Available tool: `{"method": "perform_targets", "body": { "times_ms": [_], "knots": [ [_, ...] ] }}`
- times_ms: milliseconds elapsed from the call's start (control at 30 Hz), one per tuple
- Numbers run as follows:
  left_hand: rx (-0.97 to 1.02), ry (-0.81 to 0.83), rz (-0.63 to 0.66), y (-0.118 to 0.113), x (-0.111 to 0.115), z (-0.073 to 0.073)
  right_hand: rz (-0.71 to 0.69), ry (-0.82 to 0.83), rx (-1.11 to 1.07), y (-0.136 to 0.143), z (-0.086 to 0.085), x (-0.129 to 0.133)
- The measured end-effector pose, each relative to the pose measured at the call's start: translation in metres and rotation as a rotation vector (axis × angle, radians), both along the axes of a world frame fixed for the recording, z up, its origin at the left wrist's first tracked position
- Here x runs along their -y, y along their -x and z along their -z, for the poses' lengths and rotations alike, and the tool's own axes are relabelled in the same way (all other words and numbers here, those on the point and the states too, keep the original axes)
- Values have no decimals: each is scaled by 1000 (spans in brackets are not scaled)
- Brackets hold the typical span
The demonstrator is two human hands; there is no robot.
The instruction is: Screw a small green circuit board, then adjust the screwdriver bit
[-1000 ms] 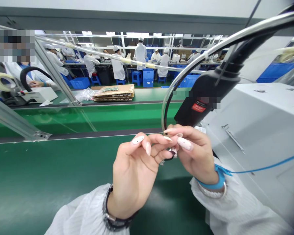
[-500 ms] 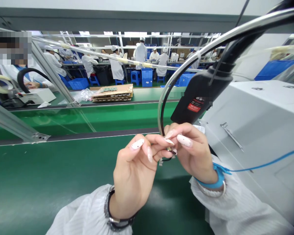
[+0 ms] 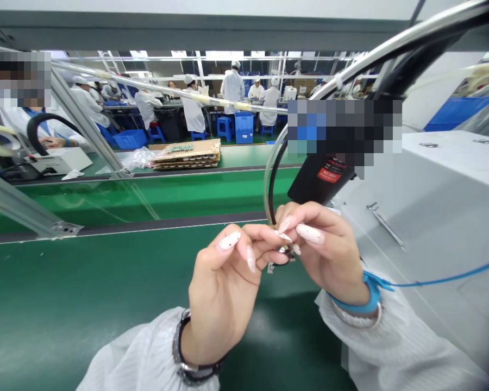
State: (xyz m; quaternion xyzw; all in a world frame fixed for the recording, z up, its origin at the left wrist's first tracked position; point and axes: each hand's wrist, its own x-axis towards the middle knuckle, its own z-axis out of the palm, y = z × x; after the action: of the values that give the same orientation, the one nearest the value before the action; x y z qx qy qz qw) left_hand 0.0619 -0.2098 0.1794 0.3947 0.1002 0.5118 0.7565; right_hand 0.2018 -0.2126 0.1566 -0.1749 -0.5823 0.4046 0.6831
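Above the green work surface [image 3: 118, 304], my left hand [image 3: 228, 282] pinches a small dark and metallic part [image 3: 286, 251] with a short black wire, mostly covered by the fingers. My right hand [image 3: 330, 250] meets it at the fingertips, closed around something too hidden to make out. A clear tube and black cable [image 3: 271, 184] come down to the fingertips of both hands. Just behind my right hand hangs a black device [image 3: 313, 179] with a red label, its upper part blurred out.
A grey-white machine housing [image 3: 444, 206] stands at the right, with a blue cord [image 3: 452, 277] running from my right wristband. Cardboard trays [image 3: 187, 155] are stacked beyond the green divider. A metal frame post [image 3: 85, 122] rises at the left; several people work behind.
My right hand has shifted slightly right, and the metallic part shows a little more between the fingers. The black device has moved slightly right. My left hand is almost unmoved.
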Motion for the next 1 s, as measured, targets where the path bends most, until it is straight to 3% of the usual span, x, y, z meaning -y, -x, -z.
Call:
{"method": "perform_targets", "body": {
  "times_ms": [633, 1000],
  "knots": [
    [-14, 12, 12, -1, 0, -3, 28, 7, -26, 4, -1, 4],
    [-161, -202, -52, 6, 5, -8, 89, -71, -12, 3, -5, 4]
  ]
}}
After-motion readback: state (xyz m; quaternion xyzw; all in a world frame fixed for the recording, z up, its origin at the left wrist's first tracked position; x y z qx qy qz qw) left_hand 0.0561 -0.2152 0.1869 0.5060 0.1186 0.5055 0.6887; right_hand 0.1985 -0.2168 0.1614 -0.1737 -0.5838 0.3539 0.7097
